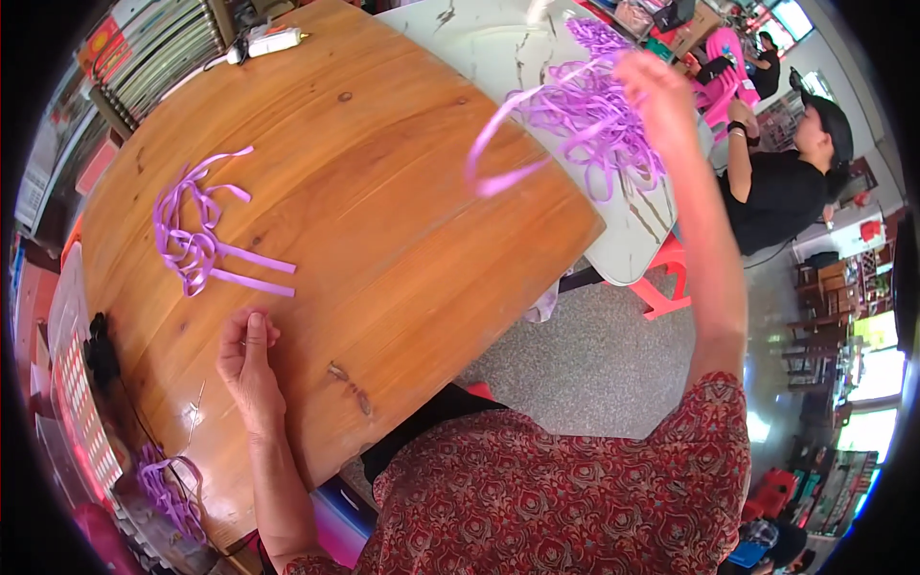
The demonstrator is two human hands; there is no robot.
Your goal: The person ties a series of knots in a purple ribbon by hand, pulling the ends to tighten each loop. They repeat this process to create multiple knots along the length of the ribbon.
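My right hand [661, 94] is raised over the white marbled table and slightly blurred. Its fingers are closed on a purple ribbon [500, 177], which swings out to the left in a wide loop. Below and beside that hand lies a tangled heap of purple ribbons [589, 125]. My left hand [247, 355] rests above the near left part of the wooden table [412, 182], fingers curled in and thumb up, with nothing seen in it. Just beyond it lies a small bunch of purple ribbon lengths [196, 240], two cut ends pointing toward the right.
A white glue gun [275, 41] with a cord lies at the wooden table's far edge. Another purple ribbon bundle [171, 494] hangs at the near left, beside a dark cable. A person in black [781, 196] sits right of the marbled table [628, 259], near a red stool [666, 283].
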